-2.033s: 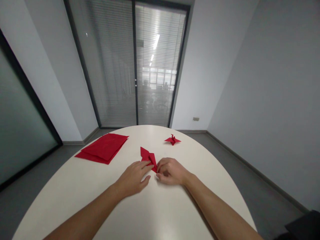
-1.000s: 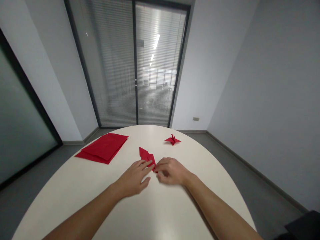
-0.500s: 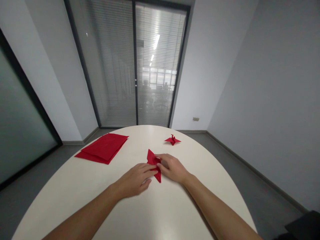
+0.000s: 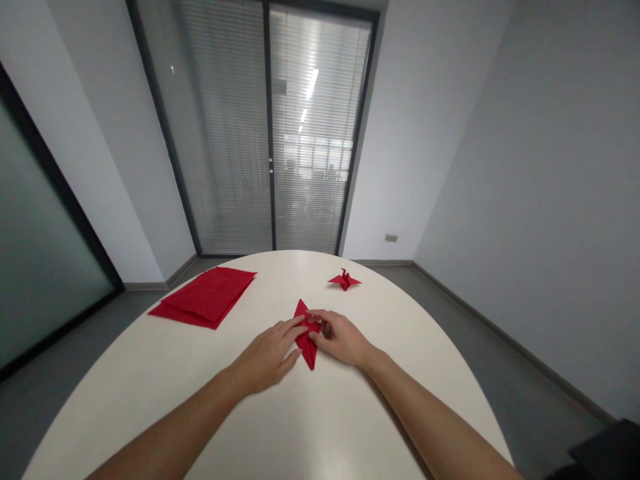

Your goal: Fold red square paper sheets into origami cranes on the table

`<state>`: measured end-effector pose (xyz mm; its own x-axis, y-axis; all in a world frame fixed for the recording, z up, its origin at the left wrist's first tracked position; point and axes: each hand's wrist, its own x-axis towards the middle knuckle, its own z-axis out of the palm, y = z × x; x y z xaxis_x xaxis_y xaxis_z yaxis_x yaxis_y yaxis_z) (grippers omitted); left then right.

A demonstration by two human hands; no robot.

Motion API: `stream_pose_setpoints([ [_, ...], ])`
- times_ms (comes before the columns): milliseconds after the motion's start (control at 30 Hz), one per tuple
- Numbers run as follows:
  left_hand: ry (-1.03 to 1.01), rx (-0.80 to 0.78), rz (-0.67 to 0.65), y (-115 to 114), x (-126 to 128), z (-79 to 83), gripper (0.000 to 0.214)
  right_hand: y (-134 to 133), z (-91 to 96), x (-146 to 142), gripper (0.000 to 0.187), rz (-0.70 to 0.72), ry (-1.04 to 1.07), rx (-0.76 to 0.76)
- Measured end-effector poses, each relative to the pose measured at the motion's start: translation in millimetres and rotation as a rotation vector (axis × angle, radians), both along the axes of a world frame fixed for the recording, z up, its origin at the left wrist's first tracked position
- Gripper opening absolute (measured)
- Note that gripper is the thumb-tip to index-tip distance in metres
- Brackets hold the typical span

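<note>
A piece of folded red origami paper (image 4: 307, 349), now a narrow diamond with pointed ends, lies on the table between my hands. My left hand (image 4: 267, 355) reaches in from the left, fingers stretched out, their tips resting on the paper's left side. Its thumb stands apart, close to the lower left edge. My right hand (image 4: 344, 337) has its fingers bent and pinches the right side of the paper between thumb and fingers. The paper's middle is partly hidden under the fingertips.
Several larger red paper sheets (image 4: 210, 297) lie stacked at the left of the round white table (image 4: 280, 433). A finished red paper crane (image 4: 345, 281) stands toward the far right edge. A dark object (image 4: 607, 450) shows at the lower right corner.
The folded paper has turned slightly, its lower point shifting left. My left fingers have drawn back a little up and left, and more of the paper shows.
</note>
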<state>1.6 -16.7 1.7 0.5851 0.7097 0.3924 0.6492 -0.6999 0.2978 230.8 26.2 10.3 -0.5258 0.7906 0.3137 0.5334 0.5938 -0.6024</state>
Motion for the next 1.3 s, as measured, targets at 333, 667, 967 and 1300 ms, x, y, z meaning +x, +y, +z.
stream_pose_setpoints([
  [333, -0.047, 0.007, 0.038, 1, -1, -1.1, 0.051, -4, 5.4, -4, 0.042, 0.042, 0.067, -0.035],
  [667, -0.066, 0.004, 0.106, 5, -1, -9.8, 0.057, -2, 4.9, -1, 0.045, 0.096, 0.04, -0.017],
  [967, -0.101, -0.01, 0.109, 4, 2, -5.2, 0.042, -2, 3.4, 1, 0.029, 0.068, -0.005, 0.003],
  [1300, -0.128, 0.006, 0.139, 2, 3, 0.0, 0.018, 0, 1.9, 2, 0.019, 0.016, -0.017, -0.014],
])
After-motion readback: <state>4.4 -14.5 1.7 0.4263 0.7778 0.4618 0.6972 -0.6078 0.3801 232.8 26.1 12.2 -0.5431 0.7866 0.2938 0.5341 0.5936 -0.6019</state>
